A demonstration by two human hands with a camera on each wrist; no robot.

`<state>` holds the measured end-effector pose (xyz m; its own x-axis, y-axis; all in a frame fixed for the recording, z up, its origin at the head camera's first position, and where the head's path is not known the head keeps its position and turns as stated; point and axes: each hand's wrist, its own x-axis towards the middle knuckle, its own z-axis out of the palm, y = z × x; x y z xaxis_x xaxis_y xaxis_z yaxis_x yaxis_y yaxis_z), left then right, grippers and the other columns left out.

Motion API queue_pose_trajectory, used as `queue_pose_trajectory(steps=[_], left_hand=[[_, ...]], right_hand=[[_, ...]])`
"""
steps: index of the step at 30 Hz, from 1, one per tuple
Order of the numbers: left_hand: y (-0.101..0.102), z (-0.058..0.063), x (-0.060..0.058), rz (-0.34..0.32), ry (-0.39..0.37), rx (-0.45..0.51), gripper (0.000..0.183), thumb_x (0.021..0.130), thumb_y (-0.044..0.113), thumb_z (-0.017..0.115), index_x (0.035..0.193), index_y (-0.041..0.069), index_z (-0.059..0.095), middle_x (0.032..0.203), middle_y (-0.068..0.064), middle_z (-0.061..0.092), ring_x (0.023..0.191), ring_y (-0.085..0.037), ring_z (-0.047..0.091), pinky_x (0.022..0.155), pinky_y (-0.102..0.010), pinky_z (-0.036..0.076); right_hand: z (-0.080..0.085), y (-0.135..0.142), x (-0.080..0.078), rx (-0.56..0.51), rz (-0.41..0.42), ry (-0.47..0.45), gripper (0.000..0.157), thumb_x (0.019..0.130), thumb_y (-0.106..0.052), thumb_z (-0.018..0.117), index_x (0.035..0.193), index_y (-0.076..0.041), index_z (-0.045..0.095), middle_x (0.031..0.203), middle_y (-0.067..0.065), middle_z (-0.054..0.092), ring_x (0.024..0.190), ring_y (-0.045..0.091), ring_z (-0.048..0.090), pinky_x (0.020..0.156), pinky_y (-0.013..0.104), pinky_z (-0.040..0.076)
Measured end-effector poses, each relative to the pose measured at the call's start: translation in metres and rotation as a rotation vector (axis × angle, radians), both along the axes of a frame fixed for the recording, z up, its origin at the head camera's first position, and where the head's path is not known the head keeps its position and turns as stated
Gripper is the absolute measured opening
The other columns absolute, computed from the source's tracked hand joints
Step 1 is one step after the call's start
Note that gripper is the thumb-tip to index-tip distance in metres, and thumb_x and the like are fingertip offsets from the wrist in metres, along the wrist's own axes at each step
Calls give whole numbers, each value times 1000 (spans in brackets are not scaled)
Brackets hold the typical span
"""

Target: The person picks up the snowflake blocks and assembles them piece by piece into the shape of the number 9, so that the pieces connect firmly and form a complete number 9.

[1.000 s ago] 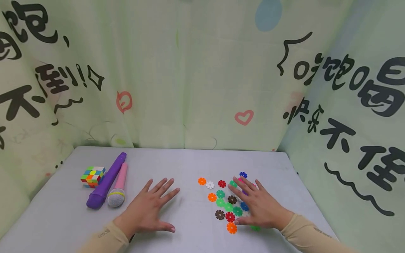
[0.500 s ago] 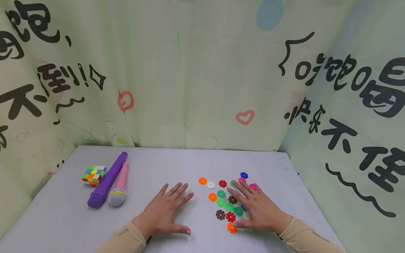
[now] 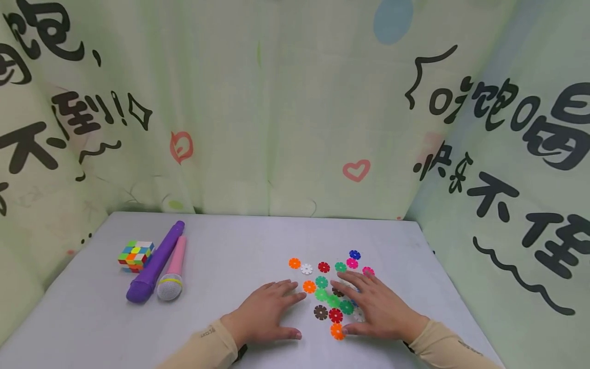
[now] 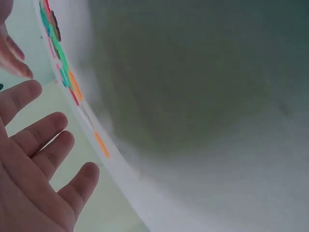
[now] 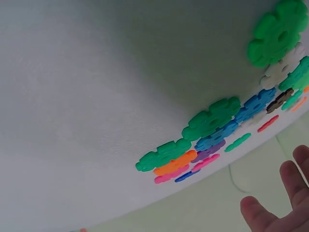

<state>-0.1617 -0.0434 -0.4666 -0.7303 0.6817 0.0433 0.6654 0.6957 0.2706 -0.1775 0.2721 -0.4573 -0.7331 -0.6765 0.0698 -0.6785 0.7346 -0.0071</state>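
Bare right hand (image 3: 383, 311) hides part of flat dark-brown notched disc (image 3: 337, 293), head view.
Bare left hand (image 4: 34, 169) cut by left and bottom edges in its wrist view; right one cut by right edge in its own. Multicoloured square-tiled puzzle cube (image 3: 133, 254) partly behind long purple microphone (image 3: 154, 269). Print on beige fabric left sleeve (image 3: 214, 342) too small to read.

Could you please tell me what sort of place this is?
Probably a small play or recording corner: printed curtains hang behind and beside a white table, where flower-shaped plastic discs lie.
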Motion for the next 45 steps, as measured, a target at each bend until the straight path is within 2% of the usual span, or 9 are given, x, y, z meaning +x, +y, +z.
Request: queue_pose_trajectory(steps=[6,10,14,19,22,27,34,41,45], left_hand=[[15,-3,-3,-8,0,-2,66,85,61,69,141,31,57,126,4,58,115,-15,54,95,-39,47],[23,-3,-7,-13,-9,-13,62,84,57,73,139,31,60,109,7,58,97,-9,54,82,-30,49],[33,-1,-10,-2,-12,-29,60,83,53,76,137,32,62,100,7,56,89,-9,51,76,-26,47],[44,1,-14,3,-25,-46,55,83,49,78,134,34,64,92,8,55,83,-8,49,74,-26,47],[49,0,-16,-2,-13,-58,48,84,47,78,129,35,67,89,9,56,79,-7,50,73,-26,47],[53,-1,-18,-7,19,-78,35,84,43,80,118,34,74,83,11,54,73,-6,48,73,-25,46],[54,-3,-18,-2,16,-45,29,83,40,82,108,28,75,79,13,51,70,-5,46,70,-22,44],[55,-3,-17,9,0,-16,20,82,36,83,93,24,72,76,15,48,67,-4,45,65,-21,41],[55,-3,-17,18,-13,-5,21,81,35,84,91,22,71,76,14,47,66,-4,45,65,-21,41]], right_hand=[[-2,3,0,-41,37,11,89,77,-79,62,150,-30,45,146,-3,46,132,19,43,104,53,40],[-3,4,2,-72,65,17,86,77,-76,65,147,-29,49,137,-5,51,122,19,51,97,50,47],[-2,4,4,-78,62,-7,80,78,-73,67,142,-27,55,125,-7,55,110,13,55,89,43,52],[-1,4,5,-76,51,-45,70,80,-69,69,133,-24,62,114,-8,57,96,7,56,78,33,53],[-1,3,6,-85,52,-63,67,80,-67,71,130,-24,64,112,-9,56,93,5,55,75,30,53],[0,4,7,-88,49,-74,66,80,-67,70,129,-24,64,113,-10,56,94,6,55,76,31,53],[3,3,9,-95,56,-77,64,80,-65,73,128,-23,65,112,-9,57,94,6,55,77,30,53],[3,1,12,-94,27,-151,58,80,-64,73,123,-26,67,111,-10,59,97,6,57,79,32,54],[3,0,13,-112,35,-190,53,80,-63,74,120,-28,68,109,-12,59,97,5,57,79,30,54]])
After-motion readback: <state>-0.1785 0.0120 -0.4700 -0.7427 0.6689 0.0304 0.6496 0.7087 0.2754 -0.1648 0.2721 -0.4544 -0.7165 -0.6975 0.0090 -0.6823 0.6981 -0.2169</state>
